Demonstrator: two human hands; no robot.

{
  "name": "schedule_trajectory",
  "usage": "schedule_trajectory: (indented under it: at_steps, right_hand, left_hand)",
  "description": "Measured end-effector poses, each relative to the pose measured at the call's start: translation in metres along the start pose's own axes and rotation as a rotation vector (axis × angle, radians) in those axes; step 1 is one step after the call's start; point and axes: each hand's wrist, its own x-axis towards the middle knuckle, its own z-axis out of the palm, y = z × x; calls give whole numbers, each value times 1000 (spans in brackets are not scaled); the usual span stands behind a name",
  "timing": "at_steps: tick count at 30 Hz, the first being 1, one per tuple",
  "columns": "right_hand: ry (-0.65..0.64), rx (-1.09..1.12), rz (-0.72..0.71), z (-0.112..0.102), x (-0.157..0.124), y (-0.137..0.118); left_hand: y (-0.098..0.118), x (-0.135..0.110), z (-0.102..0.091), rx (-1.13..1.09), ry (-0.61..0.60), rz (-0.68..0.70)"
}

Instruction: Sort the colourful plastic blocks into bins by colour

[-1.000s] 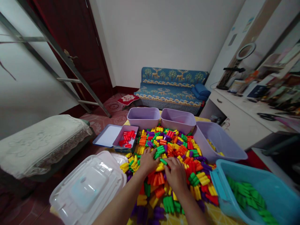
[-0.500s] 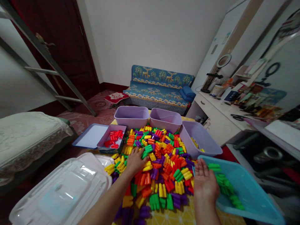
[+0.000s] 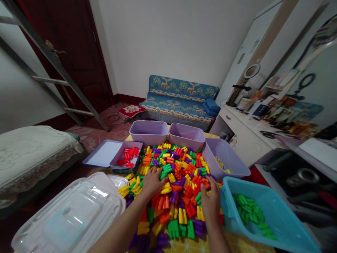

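Note:
A heap of plastic building blocks (image 3: pixel 181 182) in red, orange, yellow, green and purple covers much of the table. My left hand (image 3: pixel 153 182) rests palm down on the heap's left side, fingers spread, with the fingertips against a green block (image 3: pixel 165 170). Over the right side of the heap is my right hand (image 3: pixel 211 196), thumb and fingers apart, and I see nothing held in it. Just right of that hand stands a blue tub (image 3: pixel 286 214) containing several green blocks (image 3: pixel 250 210).
Two lilac bins (image 3: pixel 149 133) stand behind the heap; another lilac bin (image 3: pixel 214 163) at the right has yellow blocks inside. A hinged box (image 3: pixel 126 170) with red blocks lies open at left. Clear plastic lids (image 3: pixel 71 214) lie front left. Behind is a sofa (image 3: pixel 181 95).
My right hand has moved left from the blue tub's edge onto the heap and turned over from palm up. Green blocks now lie in the tub. My left hand stays put.

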Motion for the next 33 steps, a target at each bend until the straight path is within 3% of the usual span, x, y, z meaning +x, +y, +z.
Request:
schedule_trajectory:
  at_steps: [3, 7, 12, 17, 19, 21, 23, 26, 29, 33]
  right_hand:
    - [-42, -242, -116, 16, -9, 5]
    - [-108, -330, -99, 46, -18, -8]
    - [-214, -141, -59, 74, -16, -37]
    - [-466, 190, -190, 58, -19, -65]
    - [-424, 207, -235, 38, -29, -66]
    - [-274, 143, -275, 15, -45, -52]
    - [-112, 43, -270, -7, -65, -23]
    - [-8, -72, -179, -28, -97, 27]
    - [38, -95, -97, -30, -117, 51]
    - [30, -80, -57, -8, -107, 27]
  left_hand:
    - [0, 0, 0, 1, 1, 0]
    - [0, 0, 1, 25, -14, -6]
    - [0, 0, 1, 41, -20, -12]
    - [1, 0, 0, 44, -25, -17]
    - [1, 0, -1, 43, -31, -16]
    - [0, 0, 0, 44, -39, -11]
    - [0, 0, 0, 45, -47, -9]
    - [0, 0, 0, 40, -39, -12]
    - [2, 0, 0, 40, -31, -16]
    - [2, 0, -1, 38, -40, -20]
